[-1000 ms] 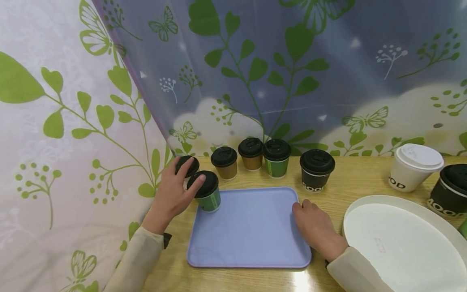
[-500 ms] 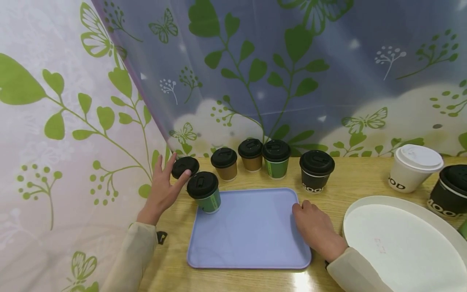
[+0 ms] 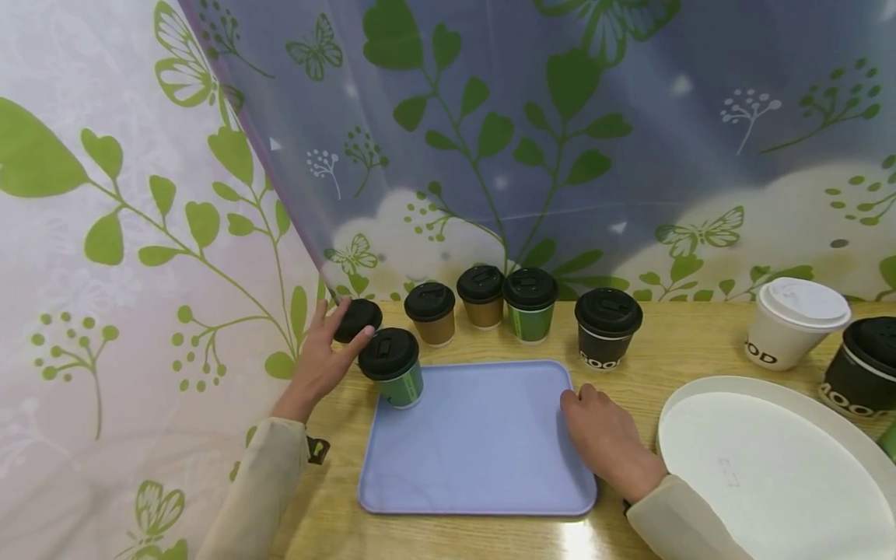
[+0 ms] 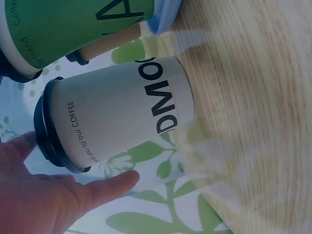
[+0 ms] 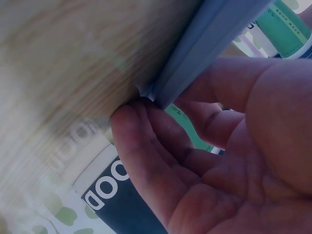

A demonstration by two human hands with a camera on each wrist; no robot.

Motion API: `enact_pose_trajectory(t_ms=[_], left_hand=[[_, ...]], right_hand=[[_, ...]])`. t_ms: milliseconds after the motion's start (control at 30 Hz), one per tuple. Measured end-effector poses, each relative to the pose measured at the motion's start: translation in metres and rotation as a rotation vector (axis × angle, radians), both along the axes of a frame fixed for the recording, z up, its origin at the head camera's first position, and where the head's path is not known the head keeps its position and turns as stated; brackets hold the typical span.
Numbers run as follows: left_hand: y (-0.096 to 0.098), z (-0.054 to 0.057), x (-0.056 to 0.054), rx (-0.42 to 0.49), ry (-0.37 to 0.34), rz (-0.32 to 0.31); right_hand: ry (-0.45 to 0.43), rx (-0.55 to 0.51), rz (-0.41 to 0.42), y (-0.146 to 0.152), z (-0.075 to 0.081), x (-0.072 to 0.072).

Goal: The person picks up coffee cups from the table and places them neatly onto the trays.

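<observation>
My left hand [image 3: 325, 359] is at a white paper cup [image 4: 119, 109] with a black lid [image 3: 358, 319], at the back left. Its fingers are spread around the lid, the thumb on the near side and one straight finger beside the cup wall. A green cup [image 3: 402, 386] with a black lid stands just in front, on the far left corner of a lilac-blue tray [image 3: 483, 451]. On the tray's right side my right hand [image 3: 605, 435] grips the rim, its fingers [image 5: 141, 151] curled at the edge and the thumb over it.
Along the back stand two brown cups [image 3: 437, 330] [image 3: 483, 311], another green cup [image 3: 532, 320] and a black cup [image 3: 605, 350], all black-lidded. To the right lie a round white tray [image 3: 742, 385], a white-lidded cup [image 3: 777, 338] and a black cup [image 3: 857, 381]. A patterned curtain [image 3: 490, 155] hangs behind.
My left hand has left the green cup on the tray, swung left, then come in at the white cup behind it. My right hand stays on the tray rim.
</observation>
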State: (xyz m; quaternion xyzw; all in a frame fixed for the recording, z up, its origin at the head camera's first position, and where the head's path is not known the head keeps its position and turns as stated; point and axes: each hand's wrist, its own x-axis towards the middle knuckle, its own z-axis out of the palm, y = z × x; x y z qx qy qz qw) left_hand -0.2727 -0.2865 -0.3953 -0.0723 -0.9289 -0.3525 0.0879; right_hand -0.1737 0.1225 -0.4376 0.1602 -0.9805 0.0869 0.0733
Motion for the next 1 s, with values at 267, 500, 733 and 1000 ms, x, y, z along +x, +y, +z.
enact_pose_trajectory(t_ms=[267,500,733,1000], left_hand=[[0.002,-0.002,-0.003,0.028,0.013,-0.034],[0.001,-0.003,-0.005,0.055,-0.005,-0.031],[0.002,-0.005,-0.01,0.094,0.025,-0.019],[0.001,-0.008,-0.012,0.107,0.065,0.021]], right_hand=[[-0.012,0.002,0.0,-0.001,0.001,0.0],[-0.016,0.003,-0.001,-0.001,0.001,-0.001],[-0.009,0.002,-0.004,0.0,0.0,-0.002],[-0.013,-0.003,0.0,0.0,-0.001,-0.001]])
